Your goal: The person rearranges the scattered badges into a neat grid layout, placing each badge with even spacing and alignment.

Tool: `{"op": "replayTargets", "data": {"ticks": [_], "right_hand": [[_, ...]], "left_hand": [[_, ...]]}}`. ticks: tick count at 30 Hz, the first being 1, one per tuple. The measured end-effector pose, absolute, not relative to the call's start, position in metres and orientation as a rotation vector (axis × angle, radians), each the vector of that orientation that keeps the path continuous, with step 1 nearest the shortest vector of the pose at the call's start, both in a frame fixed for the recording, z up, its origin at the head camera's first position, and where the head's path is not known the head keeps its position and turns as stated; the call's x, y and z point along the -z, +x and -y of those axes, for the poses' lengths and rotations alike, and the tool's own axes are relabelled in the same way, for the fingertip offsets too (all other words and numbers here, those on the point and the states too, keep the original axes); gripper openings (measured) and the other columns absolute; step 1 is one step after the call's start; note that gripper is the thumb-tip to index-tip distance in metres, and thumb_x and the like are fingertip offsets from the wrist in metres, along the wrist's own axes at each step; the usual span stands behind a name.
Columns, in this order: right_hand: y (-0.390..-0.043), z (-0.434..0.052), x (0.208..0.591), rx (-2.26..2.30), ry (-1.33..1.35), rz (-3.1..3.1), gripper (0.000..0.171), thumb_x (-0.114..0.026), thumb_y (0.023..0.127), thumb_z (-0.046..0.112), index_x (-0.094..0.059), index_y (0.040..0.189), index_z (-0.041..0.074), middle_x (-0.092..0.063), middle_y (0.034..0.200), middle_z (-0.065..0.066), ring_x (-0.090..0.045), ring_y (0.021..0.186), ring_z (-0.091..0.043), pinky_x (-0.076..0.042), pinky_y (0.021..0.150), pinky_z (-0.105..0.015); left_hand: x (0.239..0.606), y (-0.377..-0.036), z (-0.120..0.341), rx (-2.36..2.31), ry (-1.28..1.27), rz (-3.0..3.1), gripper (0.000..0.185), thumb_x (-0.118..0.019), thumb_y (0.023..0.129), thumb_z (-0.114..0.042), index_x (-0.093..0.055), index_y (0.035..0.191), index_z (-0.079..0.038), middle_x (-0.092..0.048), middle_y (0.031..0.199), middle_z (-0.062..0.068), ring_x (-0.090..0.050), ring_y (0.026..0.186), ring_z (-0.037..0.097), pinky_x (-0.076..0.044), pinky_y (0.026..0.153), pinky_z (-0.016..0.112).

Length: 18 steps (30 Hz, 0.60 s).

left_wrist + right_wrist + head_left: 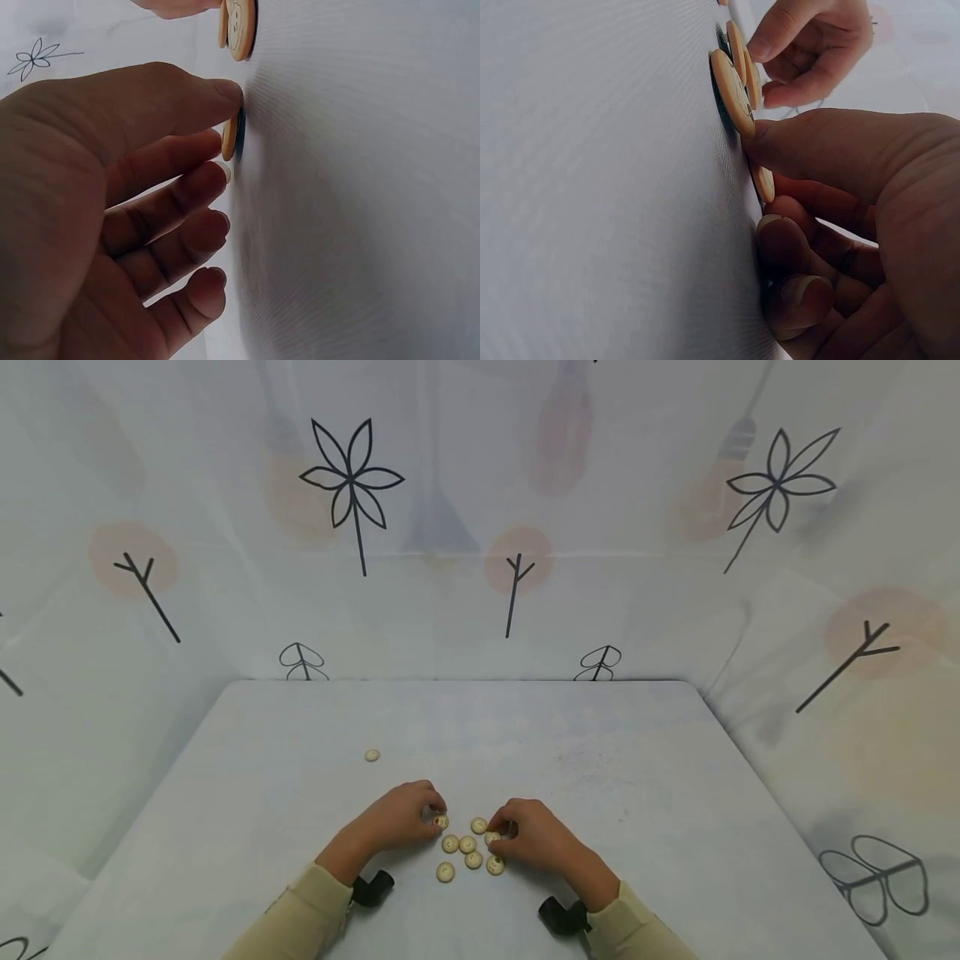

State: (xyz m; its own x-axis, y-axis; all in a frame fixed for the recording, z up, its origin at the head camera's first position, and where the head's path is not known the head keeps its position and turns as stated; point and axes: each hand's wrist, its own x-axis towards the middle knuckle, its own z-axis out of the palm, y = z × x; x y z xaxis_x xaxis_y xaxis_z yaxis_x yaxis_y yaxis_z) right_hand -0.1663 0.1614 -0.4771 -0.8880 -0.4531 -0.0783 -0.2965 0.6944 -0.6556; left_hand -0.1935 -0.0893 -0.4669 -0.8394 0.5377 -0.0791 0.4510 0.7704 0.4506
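Small round pale-wood discs with dark marks lie in a loose group on the white table. My left hand pinches one wooden disc at the group's left far edge. In the left wrist view that disc stands on edge to the camera between thumb and index finger, close to the tabletop. My right hand pinches another wooden disc on the group's right side. The right wrist view shows this disc partly hidden by the thumb, beside a nearer disc. Several discs lie between the hands.
One separate disc lies farther back, left of the group. The white table meets a patterned cloth backdrop at its back and sides. Dark wrist cameras are strapped at both sleeves, low over the table.
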Motion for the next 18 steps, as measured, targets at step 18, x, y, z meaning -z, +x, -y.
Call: {"op": "replayTargets", "data": {"ticks": [18], "right_hand": [[-0.1668, -0.1618, 0.4802, 0.977, -0.598, -2.665, 0.016, -0.076, 0.082, 0.026, -0.074, 0.096, 0.019, -0.063, 0.084, 0.011, -0.053, 0.073, -0.004, -0.044, 0.063, -0.023]], "left_hand": [[0.4672, -0.1973, 0.0870, -0.604, 0.795, -2.733, 0.012, -0.075, 0.081, -0.024, -0.068, 0.091, -0.019, -0.055, 0.086, -0.009, -0.049, 0.077, 0.008, -0.045, 0.074, 0.031]]}}
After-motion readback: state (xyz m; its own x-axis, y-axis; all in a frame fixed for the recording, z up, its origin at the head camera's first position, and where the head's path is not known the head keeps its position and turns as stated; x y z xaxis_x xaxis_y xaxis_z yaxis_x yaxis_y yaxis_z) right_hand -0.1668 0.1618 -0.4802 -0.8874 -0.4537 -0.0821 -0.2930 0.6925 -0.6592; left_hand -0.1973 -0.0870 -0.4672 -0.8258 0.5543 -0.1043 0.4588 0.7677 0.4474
